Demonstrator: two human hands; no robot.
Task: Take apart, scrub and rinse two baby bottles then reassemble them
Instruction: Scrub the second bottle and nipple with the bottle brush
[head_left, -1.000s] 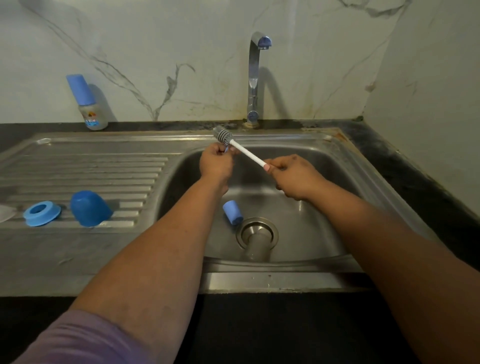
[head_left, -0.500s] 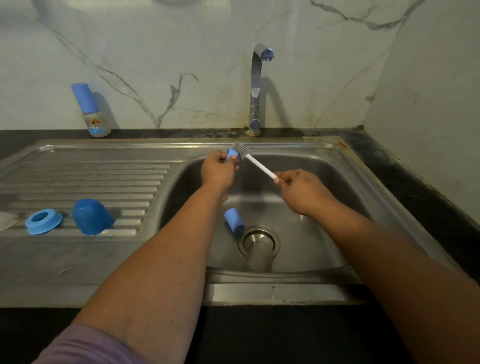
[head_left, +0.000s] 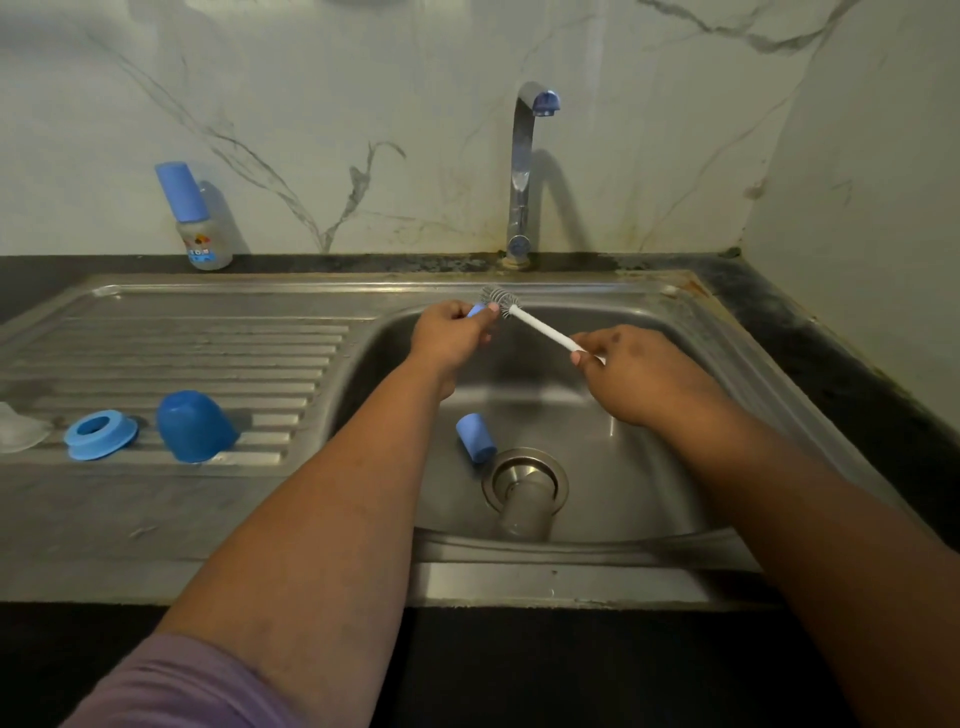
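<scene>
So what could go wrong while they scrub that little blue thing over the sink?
1. The left hand only pinches the small blue part while the brush rubs it; it might slip into the sink.
2. The blue cap lies right beside the open drain; it could roll in.
3. The capped bottle stands near the counter's back edge, probably safe, though a stray elbow might tip it.

— Where is this happening?
— A home kitchen is showing: a stainless steel sink with ribbed drainboard (head_left: 171, 358) is sitting beneath a chrome tap (head_left: 521, 171) and marble-veined wall (head_left: 311, 104).
</scene>
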